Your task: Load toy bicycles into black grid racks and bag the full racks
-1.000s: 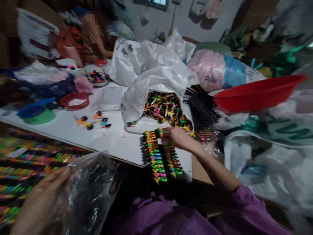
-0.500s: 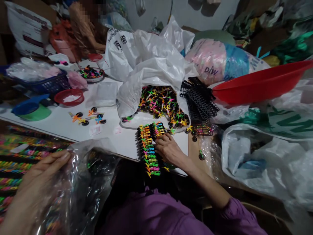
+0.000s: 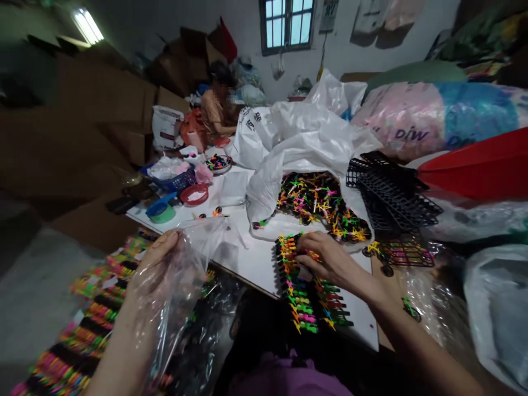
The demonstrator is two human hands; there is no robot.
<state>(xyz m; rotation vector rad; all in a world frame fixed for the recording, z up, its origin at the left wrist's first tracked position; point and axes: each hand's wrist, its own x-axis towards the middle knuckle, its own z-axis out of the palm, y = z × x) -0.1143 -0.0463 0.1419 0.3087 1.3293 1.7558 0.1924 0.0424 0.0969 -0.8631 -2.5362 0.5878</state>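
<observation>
My left hand (image 3: 154, 258) is closed on the top edge of a clear plastic bag (image 3: 193, 247), held up beside the table's front edge. My right hand (image 3: 330, 258) curls over rows of small colourful toy bicycles (image 3: 303, 308), packed side by side in two strips at the table edge. A small pale slip (image 3: 304, 273) shows below its fingers; whether they grip it is unclear. Beyond that hand, a white sack (image 3: 264, 187) lies open with loose toy bicycles (image 3: 309, 195) heaped in its mouth.
Black plastic racks (image 3: 383, 187) are stacked right of the sack. Packed rows of toys (image 3: 82, 330) lie at lower left. A red basket (image 3: 193, 193), a green-and-blue container (image 3: 160, 209) and a blue basket (image 3: 181, 180) stand at the table's left. A person (image 3: 216, 107) sits beyond.
The view has swung left and up, so the table sits farther right. My left hand has brought the clear bag nearer the table edge. My right hand stays over the packed toys.
</observation>
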